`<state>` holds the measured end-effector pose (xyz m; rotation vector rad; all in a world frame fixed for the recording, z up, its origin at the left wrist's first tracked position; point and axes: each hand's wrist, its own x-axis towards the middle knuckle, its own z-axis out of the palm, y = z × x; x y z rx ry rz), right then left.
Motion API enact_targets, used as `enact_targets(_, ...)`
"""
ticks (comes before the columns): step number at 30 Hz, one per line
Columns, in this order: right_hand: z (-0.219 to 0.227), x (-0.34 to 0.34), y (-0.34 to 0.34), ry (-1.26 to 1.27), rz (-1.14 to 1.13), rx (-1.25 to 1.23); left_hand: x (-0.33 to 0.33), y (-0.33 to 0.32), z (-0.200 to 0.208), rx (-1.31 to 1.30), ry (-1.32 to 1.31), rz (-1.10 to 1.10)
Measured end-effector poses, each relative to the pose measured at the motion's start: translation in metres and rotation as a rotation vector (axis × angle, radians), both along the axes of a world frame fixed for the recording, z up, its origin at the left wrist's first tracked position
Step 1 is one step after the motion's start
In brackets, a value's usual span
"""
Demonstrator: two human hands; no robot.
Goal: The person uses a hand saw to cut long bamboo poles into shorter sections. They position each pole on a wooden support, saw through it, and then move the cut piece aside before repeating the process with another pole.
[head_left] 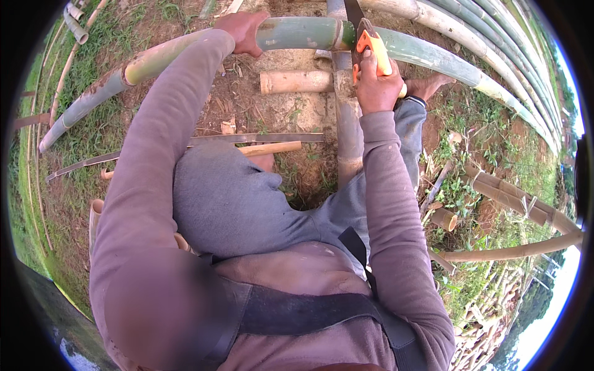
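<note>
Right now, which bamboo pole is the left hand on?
The long green pole crossing the top of the view: the left hand grips it and the saw crosses it. The short tan piece below and pale poles upper right are untouched.

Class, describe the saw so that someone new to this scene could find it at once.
Find the long green pole running across the picture's upper part. Right of its middle, the right hand grips the saw, its dark blade across the pole. Its bright orange and pale yellow handle sets it apart from the green and tan bamboo around it.
</note>
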<state>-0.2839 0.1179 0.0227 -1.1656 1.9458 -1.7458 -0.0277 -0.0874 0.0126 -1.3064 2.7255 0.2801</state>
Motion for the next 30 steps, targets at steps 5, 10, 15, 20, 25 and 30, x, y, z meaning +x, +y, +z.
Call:
enact_targets(5,0.007,0.033,0.2,-0.113,-0.002,0.244,0.005,0.008,0.0,0.05,0.055,0.004)
enact_targets(10,-0.022,0.017,0.217,0.089,0.028,0.125,0.011,0.004,-0.008,-0.022,0.253,-0.029)
enact_targets(15,0.004,0.001,-0.005,0.183,-0.074,-0.067,-0.01,0.013,0.004,-0.055,0.013,-0.007)
enact_targets(20,-0.002,0.018,0.096,0.03,0.015,0.062,0.001,0.001,0.004,0.011,-0.031,0.033)
enact_targets(25,0.009,0.035,0.265,0.096,-0.018,0.263,0.01,0.007,-0.01,0.038,0.22,-0.026)
enact_targets(30,-0.006,0.001,0.066,0.075,0.001,0.09,-0.006,0.014,0.007,-0.032,-0.004,-0.02)
